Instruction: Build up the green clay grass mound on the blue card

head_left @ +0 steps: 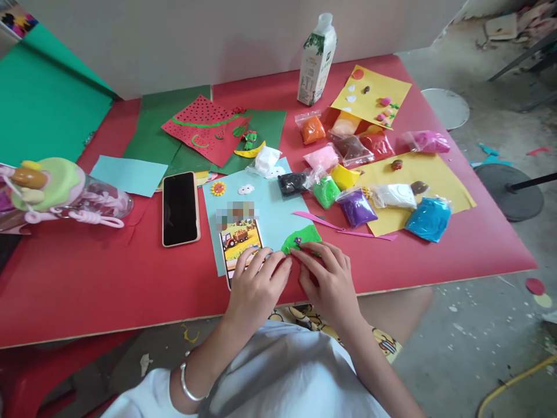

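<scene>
A flat, leaf-shaped piece of green clay (310,234) lies on the blue sheet's lower right corner, with a small purple flower on it. My right hand (328,278) has its fingers bent over the clay's near edge, touching it. My left hand (261,284) is just left of it, fingers curved and apart over a phone (240,239) that shows a tractor picture. Its index fingertip is close to the clay; whether it touches cannot be made out. The blue sheet (274,215) carries a clay sun (218,188) and a white cloud (246,190).
Clay bags, including purple (357,208), blue (429,219) and black (292,184), lie to the right. Pink tools (319,220) are near the clay. A dark-screened phone (179,209), a cup (104,197), a carton bottle (317,61) and a red watermelon sheet (204,125) stand or lie around.
</scene>
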The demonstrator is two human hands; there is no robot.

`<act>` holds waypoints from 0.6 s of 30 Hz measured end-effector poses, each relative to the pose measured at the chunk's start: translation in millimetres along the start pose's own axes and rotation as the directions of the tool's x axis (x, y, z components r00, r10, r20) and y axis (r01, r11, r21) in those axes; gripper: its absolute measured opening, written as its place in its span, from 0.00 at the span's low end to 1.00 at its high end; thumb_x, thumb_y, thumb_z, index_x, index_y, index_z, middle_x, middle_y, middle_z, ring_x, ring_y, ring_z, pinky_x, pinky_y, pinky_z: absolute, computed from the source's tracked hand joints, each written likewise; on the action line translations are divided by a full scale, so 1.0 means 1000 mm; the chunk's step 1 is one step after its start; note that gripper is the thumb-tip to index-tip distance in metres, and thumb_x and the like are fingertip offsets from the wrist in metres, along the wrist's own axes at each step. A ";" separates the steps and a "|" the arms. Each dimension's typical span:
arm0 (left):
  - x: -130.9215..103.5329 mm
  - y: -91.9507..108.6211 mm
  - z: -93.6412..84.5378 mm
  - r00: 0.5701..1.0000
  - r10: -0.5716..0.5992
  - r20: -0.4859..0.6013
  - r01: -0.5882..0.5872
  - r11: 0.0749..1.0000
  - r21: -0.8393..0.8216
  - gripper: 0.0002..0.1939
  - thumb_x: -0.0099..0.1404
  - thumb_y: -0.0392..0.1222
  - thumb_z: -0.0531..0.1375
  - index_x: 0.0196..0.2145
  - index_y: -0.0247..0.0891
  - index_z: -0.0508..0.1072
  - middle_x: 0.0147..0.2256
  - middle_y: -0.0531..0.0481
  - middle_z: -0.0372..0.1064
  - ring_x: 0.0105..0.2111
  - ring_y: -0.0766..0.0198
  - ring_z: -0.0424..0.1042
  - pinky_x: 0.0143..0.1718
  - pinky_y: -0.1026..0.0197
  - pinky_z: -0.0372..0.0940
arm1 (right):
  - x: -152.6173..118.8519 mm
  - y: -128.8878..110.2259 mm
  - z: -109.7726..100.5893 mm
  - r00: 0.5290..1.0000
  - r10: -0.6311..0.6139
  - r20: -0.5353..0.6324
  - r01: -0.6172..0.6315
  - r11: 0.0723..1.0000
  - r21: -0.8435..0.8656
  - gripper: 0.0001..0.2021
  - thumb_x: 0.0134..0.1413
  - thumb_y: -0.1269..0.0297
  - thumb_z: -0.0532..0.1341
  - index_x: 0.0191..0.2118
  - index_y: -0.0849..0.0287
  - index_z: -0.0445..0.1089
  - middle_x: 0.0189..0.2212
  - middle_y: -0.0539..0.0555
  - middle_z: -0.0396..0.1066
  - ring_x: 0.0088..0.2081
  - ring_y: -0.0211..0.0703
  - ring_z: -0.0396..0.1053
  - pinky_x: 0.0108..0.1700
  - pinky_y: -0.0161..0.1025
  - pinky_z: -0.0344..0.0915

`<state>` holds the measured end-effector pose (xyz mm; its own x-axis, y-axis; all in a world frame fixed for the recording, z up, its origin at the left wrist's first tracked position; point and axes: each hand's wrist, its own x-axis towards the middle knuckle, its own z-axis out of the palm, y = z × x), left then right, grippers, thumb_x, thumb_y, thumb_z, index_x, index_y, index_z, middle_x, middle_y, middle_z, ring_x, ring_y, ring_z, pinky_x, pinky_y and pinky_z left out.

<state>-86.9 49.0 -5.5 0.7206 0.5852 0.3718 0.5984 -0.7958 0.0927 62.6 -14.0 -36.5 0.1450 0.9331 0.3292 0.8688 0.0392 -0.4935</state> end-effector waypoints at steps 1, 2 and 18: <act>-0.001 0.000 0.000 1.000 0.000 0.004 0.000 1.000 0.007 0.08 0.65 0.33 0.58 0.40 0.40 0.75 0.38 0.51 0.76 0.41 0.59 0.72 0.49 0.52 0.61 | 0.000 0.000 0.000 1.000 0.002 0.000 -0.002 1.000 0.000 0.16 0.57 0.74 0.57 0.49 0.52 0.72 0.46 0.55 0.73 0.49 0.50 0.66 0.49 0.47 0.61; -0.002 0.001 0.001 1.000 -0.002 0.011 0.002 1.000 0.014 0.08 0.65 0.33 0.58 0.40 0.40 0.75 0.38 0.51 0.76 0.41 0.59 0.72 0.49 0.52 0.60 | 0.000 0.000 0.000 1.000 0.004 0.000 -0.004 1.000 0.000 0.16 0.57 0.74 0.57 0.49 0.52 0.72 0.46 0.55 0.73 0.49 0.50 0.66 0.49 0.47 0.61; -0.003 0.007 0.003 0.992 -0.123 0.027 0.122 0.992 0.006 0.09 0.66 0.34 0.58 0.43 0.39 0.74 0.41 0.50 0.76 0.43 0.58 0.72 0.50 0.52 0.58 | 0.001 0.000 0.001 1.000 0.011 -0.008 -0.011 1.000 -0.003 0.17 0.57 0.74 0.57 0.50 0.52 0.71 0.46 0.55 0.73 0.48 0.50 0.66 0.49 0.46 0.61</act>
<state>-83.9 42.7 -8.5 0.6511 0.6823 0.3324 0.6841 -0.7173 0.1324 62.7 -12.8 -37.3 0.1582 0.9307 0.3298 0.8685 0.0277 -0.4949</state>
